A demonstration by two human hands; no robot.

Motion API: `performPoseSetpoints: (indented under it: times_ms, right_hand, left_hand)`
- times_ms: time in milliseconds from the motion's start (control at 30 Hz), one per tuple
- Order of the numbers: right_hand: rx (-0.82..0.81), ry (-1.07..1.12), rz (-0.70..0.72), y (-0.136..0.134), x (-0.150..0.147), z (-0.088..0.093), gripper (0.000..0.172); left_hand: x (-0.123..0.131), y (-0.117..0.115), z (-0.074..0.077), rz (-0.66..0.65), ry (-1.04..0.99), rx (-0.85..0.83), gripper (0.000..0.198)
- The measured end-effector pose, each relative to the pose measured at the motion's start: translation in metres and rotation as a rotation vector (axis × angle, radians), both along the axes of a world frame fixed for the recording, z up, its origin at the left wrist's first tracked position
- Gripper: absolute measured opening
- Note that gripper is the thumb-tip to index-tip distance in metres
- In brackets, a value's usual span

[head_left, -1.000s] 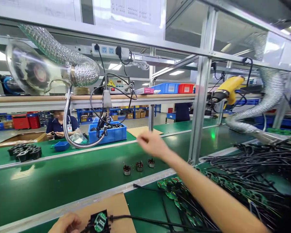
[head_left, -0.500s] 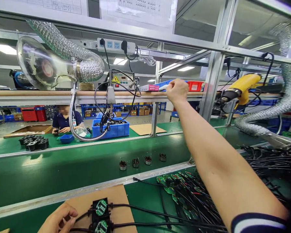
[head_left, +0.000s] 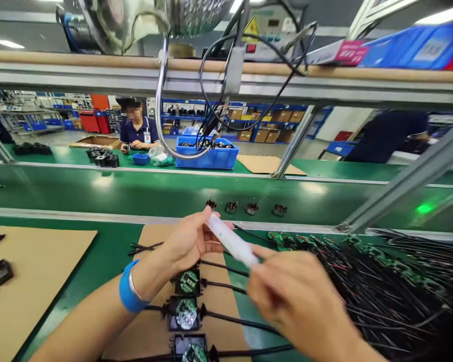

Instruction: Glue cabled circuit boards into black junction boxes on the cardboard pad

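Both hands hold a white tube (head_left: 232,242) in front of me, above the bench. My left hand (head_left: 191,241) pinches its far end, fingers closed round the tip. My right hand (head_left: 287,296) grips the near end and is blurred by motion. Below the hands, three small black modules with round green circuit boards (head_left: 185,311) and black cables lie in a column on a strip of cardboard (head_left: 154,322). A blue band (head_left: 127,294) sits on my left wrist.
A heap of black wires with green boards (head_left: 381,281) fills the bench to the right. Several small motor parts (head_left: 251,207) stand on the green conveyor (head_left: 98,191). Cardboard sheet (head_left: 30,271) at left. A seated person (head_left: 138,131) works opposite beside a blue bin (head_left: 207,156). Overhead shelf (head_left: 98,75) close above.
My right hand came down from the overhead shelf with the white tube. My left hand left the modules and took the tube's far end. The view tilted down and closer.
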State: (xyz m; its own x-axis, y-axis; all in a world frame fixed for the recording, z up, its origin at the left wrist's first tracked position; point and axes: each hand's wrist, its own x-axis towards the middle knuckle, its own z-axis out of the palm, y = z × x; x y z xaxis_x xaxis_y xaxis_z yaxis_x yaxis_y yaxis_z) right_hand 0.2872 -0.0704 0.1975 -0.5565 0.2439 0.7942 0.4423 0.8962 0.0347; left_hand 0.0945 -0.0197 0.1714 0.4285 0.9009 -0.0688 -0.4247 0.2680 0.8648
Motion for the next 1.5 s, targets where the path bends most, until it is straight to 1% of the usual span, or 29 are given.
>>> performPoseSetpoints:
  times_ms: [33,67,100,133,200,233,267,300,333,367,433,500,533,600,667,700,767,833,900,1100,1333,1500]
  right_hand:
    - [0.052,0.034,0.075,0.002,-0.01,-0.016,0.016]
    - [0.014,0.079,0.158,0.009,-0.019,-0.029,0.018]
    - [-0.085,0.17,0.214,0.018,-0.025,-0.039,0.023]
    - [-0.258,0.299,0.258,0.03,-0.031,-0.047,0.028]
    - [-0.792,0.542,0.321,0.057,-0.042,-0.056,0.035]
    - [-1.072,0.602,0.347,0.071,-0.049,-0.059,0.038]
    - [-1.314,0.597,0.385,0.084,-0.057,-0.061,0.042]
    - [-1.469,0.559,0.419,0.095,-0.066,-0.064,0.045]
    - [-1.568,0.512,0.448,0.105,-0.074,-0.067,0.047]
    - [-1.607,0.491,0.465,0.113,-0.082,-0.071,0.046]
    - [-1.612,0.564,0.462,0.127,-0.095,-0.079,0.039]
    - [-1.594,0.712,0.439,0.139,-0.103,-0.09,0.03]
    - [-1.578,0.79,0.432,0.144,-0.107,-0.096,0.027]
    - [-1.543,0.922,0.447,0.153,-0.113,-0.107,0.025]
    - [-1.515,1.0,0.49,0.159,-0.119,-0.116,0.025]
    - [-1.503,1.02,0.51,0.16,-0.123,-0.119,0.026]
    - [-1.489,1.028,0.536,0.161,-0.129,-0.125,0.033]
    - [-1.482,1.015,0.546,0.16,-0.134,-0.128,0.037]
    - [-1.454,0.987,0.561,0.159,-0.136,-0.13,0.037]
    - [-1.353,0.885,0.605,0.155,-0.137,-0.128,0.036]
    - [-1.312,0.865,0.607,0.154,-0.137,-0.13,0.036]
    - [-1.289,0.837,0.607,0.152,-0.139,-0.13,0.036]
  left_hand:
    - [-0.004,0.004,-0.003,0.077,0.049,0.017,0.036]
    - [-0.01,0.007,-0.006,0.135,0.105,0.043,0.034]
    - [-0.018,0.011,-0.009,0.158,0.156,0.073,0.034]
    - [-0.025,0.014,-0.012,0.153,0.197,0.104,0.036]
    - [-0.037,0.023,-0.013,0.124,0.279,0.182,0.037]
    - [-0.04,0.028,-0.012,0.115,0.332,0.233,0.034]
    - [-0.042,0.034,-0.012,0.115,0.389,0.285,0.031]
    - [-0.044,0.04,-0.011,0.127,0.448,0.335,0.027]
    - [-0.045,0.047,-0.012,0.154,0.508,0.38,0.024]
    - [-0.047,0.053,-0.016,0.198,0.566,0.419,0.024]
    - [-0.056,0.061,-0.03,0.316,0.68,0.48,0.033]
    - [-0.069,0.06,-0.055,0.412,0.798,0.524,0.036]
    - [-0.076,0.057,-0.07,0.424,0.86,0.545,0.032]
    - [-0.089,0.045,-0.1,0.352,0.957,0.588,0.022]
    - [-0.096,0.031,-0.125,0.256,1.034,0.644,0.025]
    - [-0.097,0.025,-0.134,0.218,1.091,0.686,0.03]
    - [-0.097,0.017,-0.145,0.167,1.231,0.776,0.039]
    - [-0.096,0.014,-0.148,0.133,1.348,0.843,0.045]
    - [-0.095,0.014,-0.147,0.12,1.388,0.862,0.049]
    - [-0.095,0.017,-0.145,0.136,1.402,0.877,0.052]
    - [-0.095,0.016,-0.146,0.117,1.412,0.879,0.054]
    - [-0.096,0.016,-0.146,0.091,1.421,0.85,0.055]
